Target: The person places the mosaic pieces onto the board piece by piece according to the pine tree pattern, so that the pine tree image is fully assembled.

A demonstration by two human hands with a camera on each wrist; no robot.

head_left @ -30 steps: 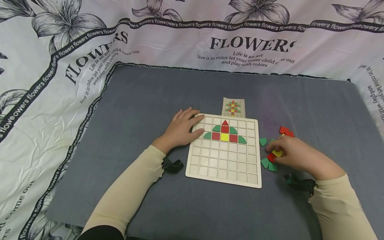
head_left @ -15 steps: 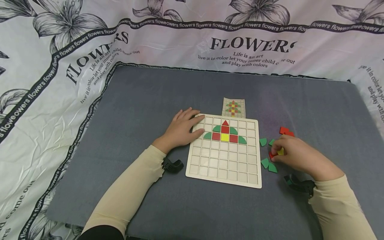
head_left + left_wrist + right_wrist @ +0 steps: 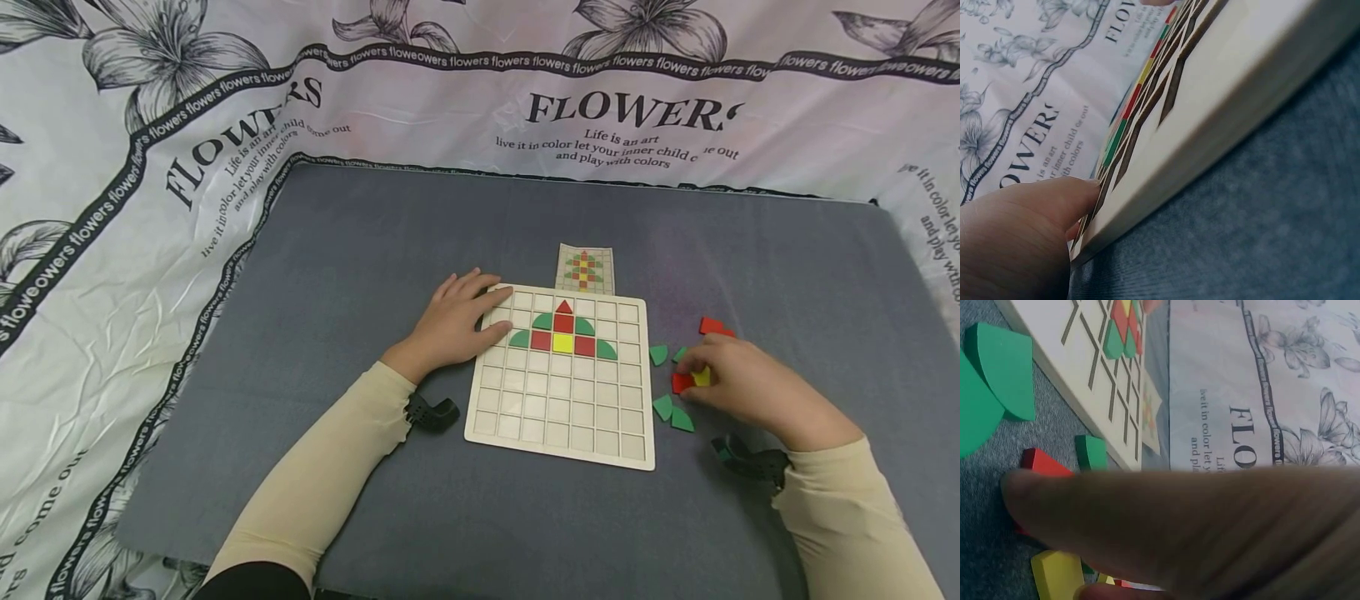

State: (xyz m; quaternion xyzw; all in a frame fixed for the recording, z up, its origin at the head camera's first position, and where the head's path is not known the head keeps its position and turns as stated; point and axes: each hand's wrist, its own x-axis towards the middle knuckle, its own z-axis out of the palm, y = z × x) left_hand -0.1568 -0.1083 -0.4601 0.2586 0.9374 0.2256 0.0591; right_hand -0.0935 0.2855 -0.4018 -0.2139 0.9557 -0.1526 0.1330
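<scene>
My left hand (image 3: 459,323) rests on the upper left edge of a pale wooden grid board (image 3: 525,417), fingers spread and fairly straight. The thumb (image 3: 1054,203) lies along that edge in the left wrist view. Set into the board are a red triangle (image 3: 564,307), red squares, a yellow square (image 3: 562,343) and green quarter-round tiles. Right of the board, my right hand (image 3: 738,383) pinches a red square tile (image 3: 681,382) between thumb and curled forefinger, low over the table. The thumb hides most of this tile (image 3: 1041,461) in the right wrist view. A yellow tile (image 3: 701,377) shows under the fingers.
A small pattern card (image 3: 585,265) lies partly under the board's far edge. Loose green tiles (image 3: 658,355) lie around the right hand, with more green ones (image 3: 682,419) nearer me. Red tiles (image 3: 711,325) lie behind the hand. A flower-print cloth (image 3: 420,108) surrounds the grey table (image 3: 412,233).
The red square tile has shifted slightly away from me and turned straighter under my right fingers. That hand has drawn a little to the right. My left hand stays put.
</scene>
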